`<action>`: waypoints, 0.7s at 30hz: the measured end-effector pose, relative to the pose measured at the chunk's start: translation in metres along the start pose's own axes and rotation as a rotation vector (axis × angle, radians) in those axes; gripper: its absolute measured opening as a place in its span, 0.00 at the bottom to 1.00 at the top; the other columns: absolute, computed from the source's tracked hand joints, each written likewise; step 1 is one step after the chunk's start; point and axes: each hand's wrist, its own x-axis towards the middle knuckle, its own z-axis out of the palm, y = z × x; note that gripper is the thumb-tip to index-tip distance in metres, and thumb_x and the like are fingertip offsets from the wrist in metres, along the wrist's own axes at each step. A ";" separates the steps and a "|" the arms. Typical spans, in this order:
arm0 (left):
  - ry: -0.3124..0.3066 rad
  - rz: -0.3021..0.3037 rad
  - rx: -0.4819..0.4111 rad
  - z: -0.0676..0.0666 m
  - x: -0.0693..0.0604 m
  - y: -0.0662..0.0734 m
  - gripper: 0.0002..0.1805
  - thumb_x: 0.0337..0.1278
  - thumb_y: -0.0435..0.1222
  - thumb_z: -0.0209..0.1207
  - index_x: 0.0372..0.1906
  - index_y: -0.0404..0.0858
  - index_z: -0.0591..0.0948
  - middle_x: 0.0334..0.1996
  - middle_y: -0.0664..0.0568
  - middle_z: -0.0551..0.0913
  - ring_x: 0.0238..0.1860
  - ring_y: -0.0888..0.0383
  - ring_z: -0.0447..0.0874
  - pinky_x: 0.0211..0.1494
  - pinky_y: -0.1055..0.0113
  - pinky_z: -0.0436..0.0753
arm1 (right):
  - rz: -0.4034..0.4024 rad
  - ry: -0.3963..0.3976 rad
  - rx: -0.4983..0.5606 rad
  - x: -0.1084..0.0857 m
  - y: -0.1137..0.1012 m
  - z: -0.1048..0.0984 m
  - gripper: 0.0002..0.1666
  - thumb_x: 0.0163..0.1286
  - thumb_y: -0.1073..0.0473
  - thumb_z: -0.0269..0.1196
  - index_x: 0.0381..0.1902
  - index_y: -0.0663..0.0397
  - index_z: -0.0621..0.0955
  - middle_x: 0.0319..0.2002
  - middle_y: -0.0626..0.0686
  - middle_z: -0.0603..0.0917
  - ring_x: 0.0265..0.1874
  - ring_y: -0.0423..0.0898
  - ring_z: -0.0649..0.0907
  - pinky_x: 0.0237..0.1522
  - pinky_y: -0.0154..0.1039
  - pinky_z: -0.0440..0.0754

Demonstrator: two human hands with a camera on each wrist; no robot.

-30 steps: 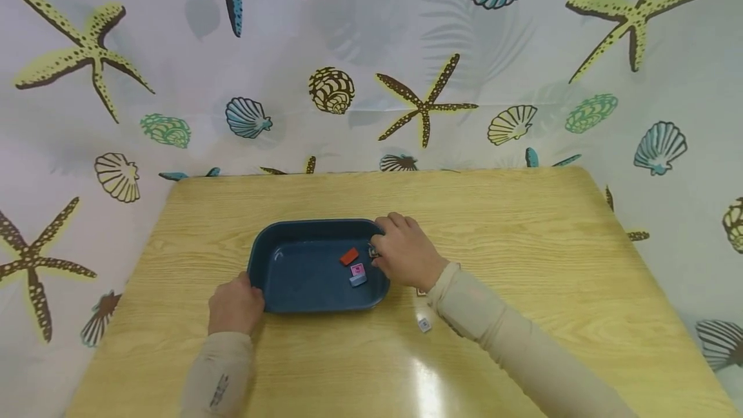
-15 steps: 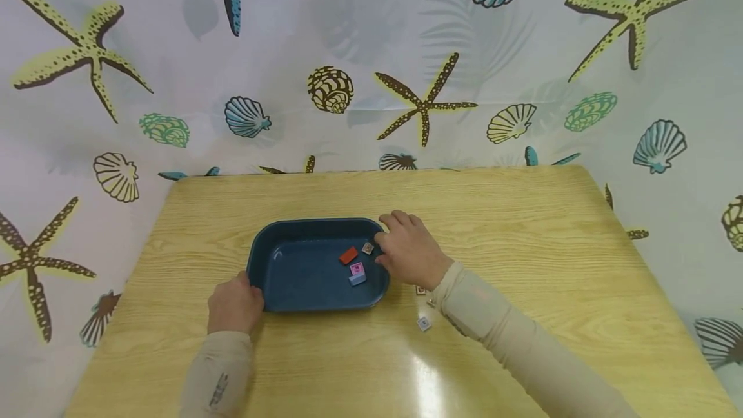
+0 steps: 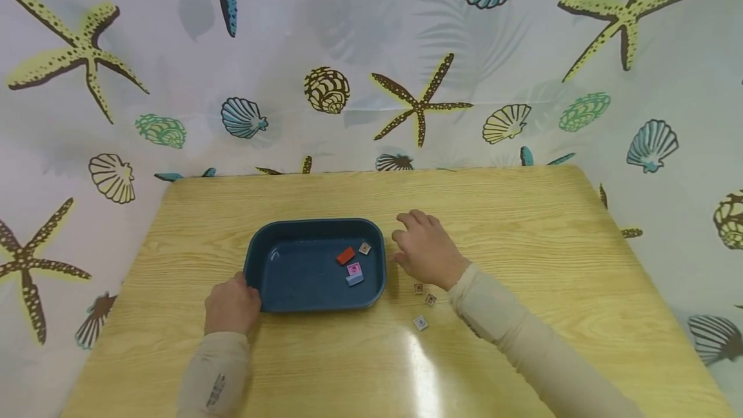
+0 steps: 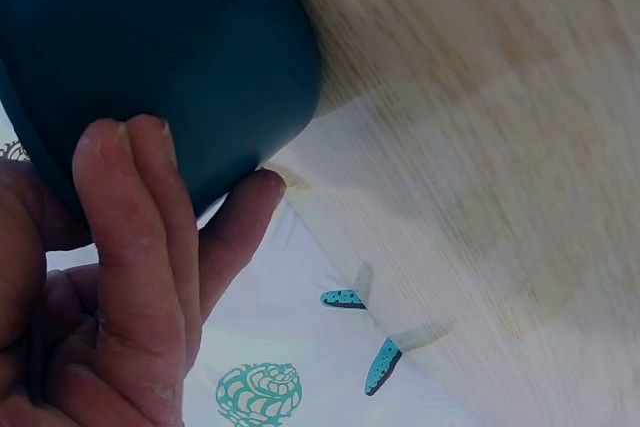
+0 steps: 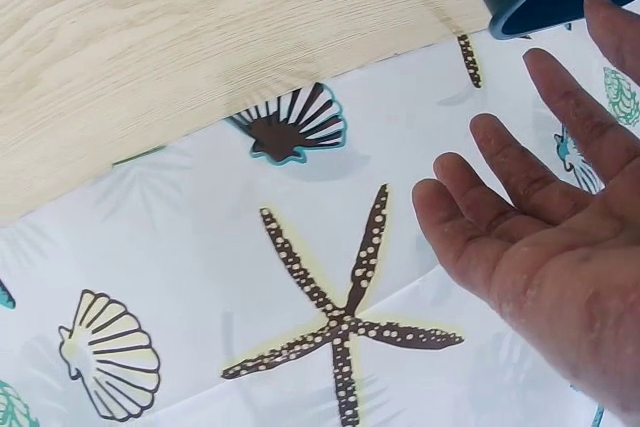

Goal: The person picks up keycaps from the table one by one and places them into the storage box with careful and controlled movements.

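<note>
A dark blue tray (image 3: 307,307) holds a red block (image 3: 345,255), a pink block (image 3: 354,268), a light blue block (image 3: 355,280) and a small wooden tile (image 3: 364,248). At its left end my left hand (image 3: 232,305) grips the rim; the left wrist view has this hand's fingers (image 4: 135,247) against the outer wall (image 4: 230,67). Just outside the right end hovers my right hand (image 3: 431,250), empty, its fingers spread and slightly bent. In the right wrist view that hand (image 5: 560,207) is beside the tray's edge (image 5: 530,25).
Two small wooden tiles (image 3: 418,288) (image 3: 431,300) and a whitish tile (image 3: 420,322) lie on the wooden table (image 3: 522,224), nearer than my right hand. Behind the table hangs a white cloth (image 3: 278,69) with starfish and shell prints.
My right hand has let go of the small wooden tile, which now lies in the tray, and has moved right, out past the rim. My left hand stays on the tray.
</note>
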 end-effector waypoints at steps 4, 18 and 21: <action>-0.004 -0.012 0.002 0.000 0.000 0.000 0.15 0.54 0.30 0.50 0.40 0.21 0.78 0.33 0.28 0.83 0.33 0.36 0.83 0.37 0.44 0.80 | 0.022 -0.003 -0.009 -0.006 0.009 0.000 0.17 0.57 0.50 0.70 0.39 0.55 0.85 0.56 0.60 0.80 0.58 0.60 0.77 0.56 0.56 0.76; 0.015 0.003 0.001 0.002 0.001 0.000 0.15 0.53 0.30 0.50 0.40 0.21 0.78 0.34 0.27 0.83 0.35 0.33 0.83 0.40 0.40 0.78 | 0.095 -0.020 -0.005 -0.031 0.033 0.026 0.15 0.55 0.53 0.71 0.35 0.58 0.85 0.54 0.62 0.81 0.55 0.61 0.79 0.53 0.57 0.78; 0.002 -0.005 0.007 0.001 0.000 0.001 0.16 0.54 0.30 0.50 0.41 0.21 0.78 0.35 0.27 0.83 0.36 0.33 0.83 0.42 0.41 0.78 | 0.108 -0.020 -0.002 -0.037 0.035 0.032 0.16 0.53 0.53 0.72 0.35 0.58 0.85 0.53 0.63 0.82 0.54 0.61 0.80 0.52 0.58 0.78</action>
